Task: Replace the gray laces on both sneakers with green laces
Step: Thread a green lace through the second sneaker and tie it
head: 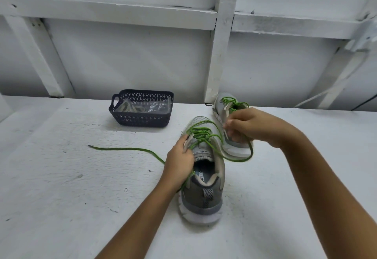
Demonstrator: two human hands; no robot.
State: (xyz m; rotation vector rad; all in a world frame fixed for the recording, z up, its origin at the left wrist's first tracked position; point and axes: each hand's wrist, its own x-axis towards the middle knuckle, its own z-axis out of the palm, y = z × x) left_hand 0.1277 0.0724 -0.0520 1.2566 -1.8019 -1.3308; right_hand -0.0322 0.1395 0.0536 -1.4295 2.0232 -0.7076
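Head view, near to far. Near sneaker (204, 197) stands heel toward the camera on white table (61, 177). Left hand (179, 162) on its left side, fingers curled on the eyelet flap. Green lace (201, 134) crisscrosses its eyelets; one loose end trails left of the sneaker across the table. Right hand (251, 126) just beyond and right of the sneaker, fingertips pinched together on a strand of that lace. Far sneaker (222, 103) behind it, laced in green. Dark basket (140, 119) beyond-left of the near sneaker holds gray laces (127, 107).
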